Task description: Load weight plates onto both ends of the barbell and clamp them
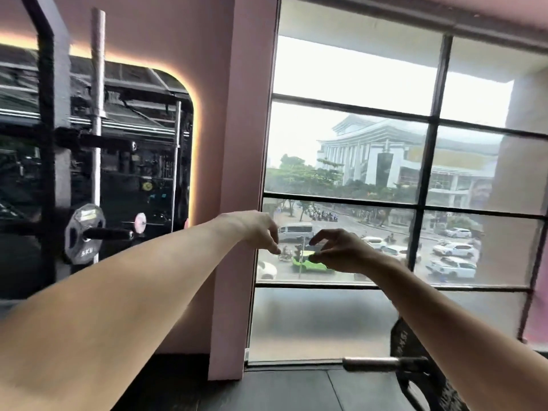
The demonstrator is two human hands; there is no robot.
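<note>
My left hand [261,229] and my right hand [338,250] are stretched out at chest height in front of the window, a small gap between their fingertips. Both have loosely curled fingers and hold nothing. Low at the right, the grey end of the barbell sleeve [382,364] points left. A black weight plate [401,336] with white lettering sits on it, mostly hidden behind my right forearm. No clamp shows on the sleeve. A grey 5 kg plate [84,232] hangs on a black peg of the rack at the left.
A black rack upright [55,143] and a bar stored upright [97,84] stand at the left before a lit mirror. A pink pillar [234,173] divides mirror from the large window [415,161]. Dark floor [281,390] lies below.
</note>
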